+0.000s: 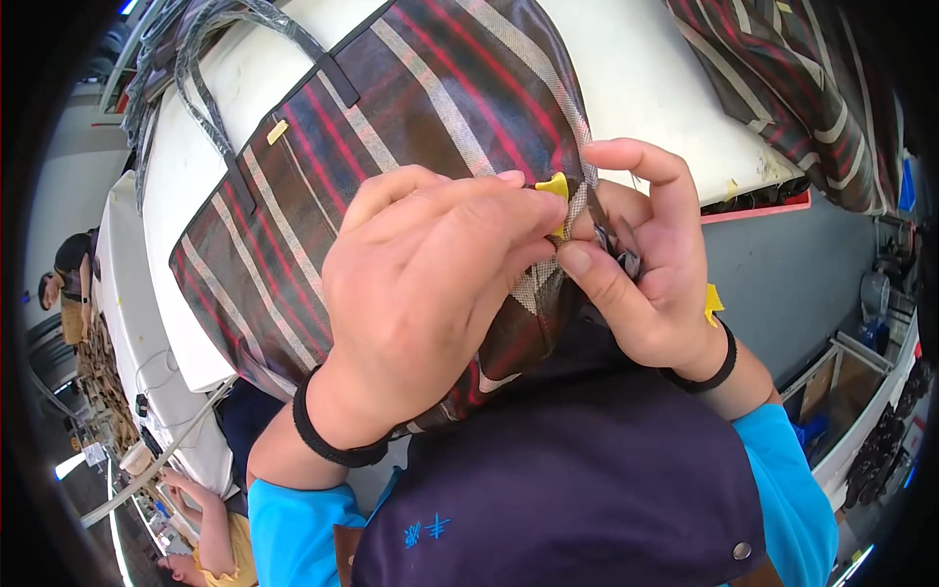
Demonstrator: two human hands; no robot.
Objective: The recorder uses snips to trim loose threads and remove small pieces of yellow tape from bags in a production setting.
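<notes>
A striped, plaid-like tote bag [411,95] with dark handles wrapped in clear plastic [194,81] lies before me, its side edge at my hands. My left hand [411,279] pinches a piece of yellow tape [554,187] between thumb and fingers at that edge. My right hand [645,264] grips the bag's edge with its thumb, index finger raised, and has a small dark strip [627,257] in its palm. Another yellow tape piece [713,302] sticks near my right wrist. A smaller piece of tape [277,132] is on the bag near its top rim.
More striped fabric or bags [792,88] lie on the white work surface [623,59] at the upper right. A red-edged tray [763,209] sits under its edge. Two people work at the left, beside a white table [132,293]. A metal-framed rack [836,374] stands at the right.
</notes>
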